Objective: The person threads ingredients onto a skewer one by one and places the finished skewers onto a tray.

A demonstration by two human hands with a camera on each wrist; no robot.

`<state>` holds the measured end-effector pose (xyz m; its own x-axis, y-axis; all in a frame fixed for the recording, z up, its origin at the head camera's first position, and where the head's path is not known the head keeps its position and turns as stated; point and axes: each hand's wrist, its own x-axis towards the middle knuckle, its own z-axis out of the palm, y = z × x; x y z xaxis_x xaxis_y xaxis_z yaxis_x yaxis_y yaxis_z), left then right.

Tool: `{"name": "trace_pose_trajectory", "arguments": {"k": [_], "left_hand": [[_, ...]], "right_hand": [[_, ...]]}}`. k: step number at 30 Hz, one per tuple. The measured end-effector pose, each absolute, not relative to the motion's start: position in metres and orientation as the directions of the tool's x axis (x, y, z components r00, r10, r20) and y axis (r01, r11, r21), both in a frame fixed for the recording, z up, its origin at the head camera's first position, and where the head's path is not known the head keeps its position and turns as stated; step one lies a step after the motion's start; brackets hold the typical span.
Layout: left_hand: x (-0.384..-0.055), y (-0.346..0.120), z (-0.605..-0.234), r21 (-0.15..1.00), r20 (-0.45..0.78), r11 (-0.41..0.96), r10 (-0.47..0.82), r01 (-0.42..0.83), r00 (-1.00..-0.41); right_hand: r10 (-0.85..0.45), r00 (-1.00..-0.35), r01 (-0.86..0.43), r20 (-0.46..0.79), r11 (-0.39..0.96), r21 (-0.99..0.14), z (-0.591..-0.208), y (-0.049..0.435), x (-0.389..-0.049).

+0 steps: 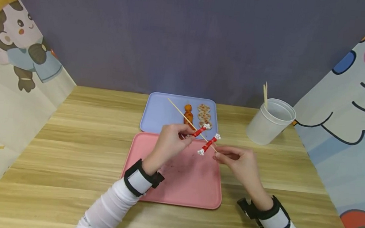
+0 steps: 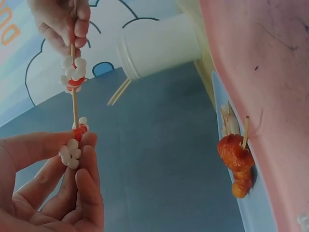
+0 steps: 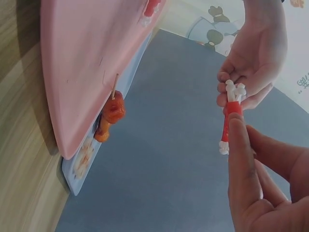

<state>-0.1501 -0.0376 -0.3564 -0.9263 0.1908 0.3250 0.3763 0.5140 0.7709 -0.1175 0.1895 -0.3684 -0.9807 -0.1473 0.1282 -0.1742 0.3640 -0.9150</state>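
Note:
Both hands are raised over the pink tray (image 1: 192, 188), with a thin wooden skewer (image 1: 177, 110) slanting between them. My left hand (image 1: 173, 139) pinches a red piece with knobbly white ends (image 1: 201, 130) at the skewer; its threading is partly hidden by the fingers. A second such red-and-white piece (image 1: 209, 145) sits crosswise on the skewer, close to my right hand (image 1: 240, 163). That hand pinches the skewer's near end between thumb and fingers. In the right wrist view, another red-and-white piece (image 3: 152, 7) lies on the pink tray.
Behind the pink tray, a blue tray (image 1: 156, 115) holds a skewer of orange-brown balls (image 1: 188, 116) and a skewer of pale round slices (image 1: 204, 115). A white bucket (image 1: 264, 125) with several sticks (image 1: 265, 94) stands at the back right. A grey wall (image 1: 190, 37) bounds the wooden table (image 1: 83, 148).

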Motion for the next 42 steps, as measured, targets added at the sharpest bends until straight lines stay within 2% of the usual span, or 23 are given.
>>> {"name": "trace_pose_trajectory", "arguments": {"k": [9, 14, 18, 25, 32, 38, 42], "left_hand": [[-0.150, -0.035, -0.359, 0.763, 0.331, 0.526, 0.184, 0.377, -0.926], [-0.153, -0.040, -0.357, 0.748, 0.300, 0.541, 0.242, 0.385, -0.923], [-0.156, -0.058, -0.355, 0.681, 0.237, 0.639, 0.270, 0.357, -0.933], [-0.150, -0.095, -0.364, 0.511, 0.103, 0.828, 0.208, 0.231, -0.973], [-0.139, -0.114, -0.378, 0.441, -0.019, 0.886, 0.173, 0.147, -0.985], [-0.131, -0.123, -0.386, 0.354, -0.166, 0.932, 0.152, 0.085, -0.974], [-0.129, -0.124, -0.391, 0.296, -0.214, 0.952, 0.140, 0.073, -0.967]], "right_hand": [[-0.148, -0.982, -0.165, 0.118, 0.362, -0.918, -0.369, 0.189, -0.118], [-0.141, -0.982, -0.171, 0.128, 0.352, -0.920, -0.372, 0.191, -0.121], [-0.126, -0.982, -0.179, 0.142, 0.374, -0.910, -0.377, 0.198, -0.123], [-0.080, -0.987, -0.158, 0.137, 0.435, -0.886, -0.383, 0.221, -0.125], [-0.024, -0.991, -0.123, 0.128, 0.498, -0.859, -0.388, 0.241, -0.126], [0.023, -0.993, -0.087, 0.116, 0.524, -0.847, -0.391, 0.255, -0.126], [0.040, -0.992, -0.079, 0.119, 0.542, -0.837, -0.390, 0.261, -0.125]]}}
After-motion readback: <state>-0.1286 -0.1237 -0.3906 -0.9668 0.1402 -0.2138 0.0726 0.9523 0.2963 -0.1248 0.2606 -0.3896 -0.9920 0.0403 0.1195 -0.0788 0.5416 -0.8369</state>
